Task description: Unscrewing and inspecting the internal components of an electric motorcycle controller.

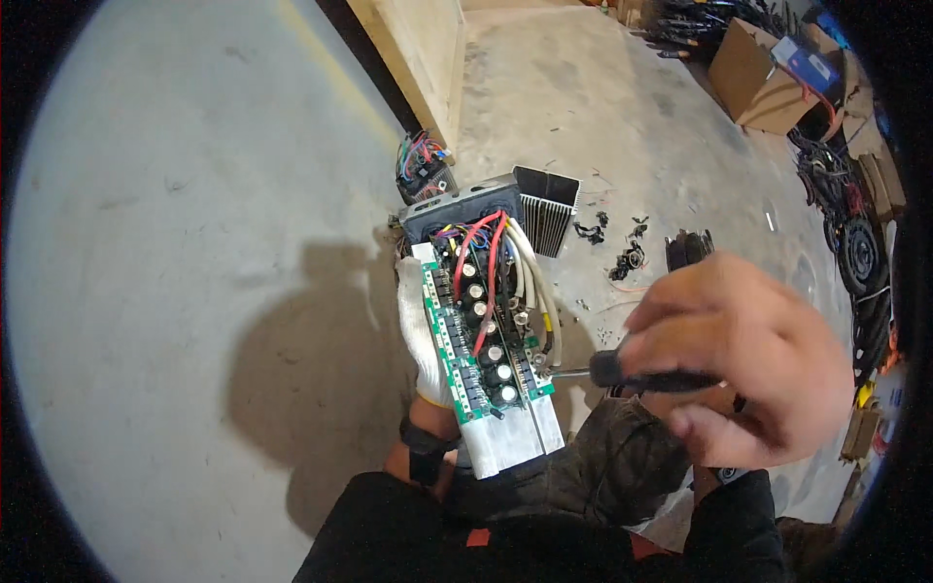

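A green controller circuit board is fixed to a silver aluminium base. It carries rows of round capacitors, and thick red and white wires run to a black end plate. In a white glove, my left hand grips the assembly along its left side, its fingers partly hidden behind it. My bare right hand is closed round the black handle of a screwdriver. The screwdriver's shaft points left, its tip at the board's lower right edge beside a wire terminal. Slight blur covers that hand.
Beyond the end plate stand a finned black heatsink and a small unit with coloured wires. Black scraps litter the concrete floor. A wooden panel rises at the back; a cardboard box and cables lie far right.
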Motion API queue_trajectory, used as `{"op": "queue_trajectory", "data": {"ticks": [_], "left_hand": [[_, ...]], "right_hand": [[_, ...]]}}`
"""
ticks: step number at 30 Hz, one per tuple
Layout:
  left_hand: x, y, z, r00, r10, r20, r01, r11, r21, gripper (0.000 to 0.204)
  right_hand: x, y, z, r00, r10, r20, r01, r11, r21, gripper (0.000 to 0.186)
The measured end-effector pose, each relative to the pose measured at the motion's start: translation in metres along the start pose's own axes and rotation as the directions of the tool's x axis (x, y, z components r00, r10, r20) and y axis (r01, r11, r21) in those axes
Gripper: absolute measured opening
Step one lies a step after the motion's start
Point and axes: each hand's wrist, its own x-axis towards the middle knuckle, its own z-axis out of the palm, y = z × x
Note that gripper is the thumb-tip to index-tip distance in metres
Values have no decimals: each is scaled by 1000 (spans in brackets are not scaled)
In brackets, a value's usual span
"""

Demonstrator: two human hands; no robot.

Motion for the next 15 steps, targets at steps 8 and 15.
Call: {"op": "queue_trajectory", "data": {"ticks": [8, 15], "left_hand": [[1, 1, -1, 997, 0, 74, 1, 1000, -6, 66], [6, 0, -8, 998, 21, 64, -24, 999, 44, 67]], "right_hand": [[13, -7, 1, 963, 265, 46, -257, 957, -132, 29], [12, -17, -2, 906, 423, 23, -419, 904, -83, 35]]}}
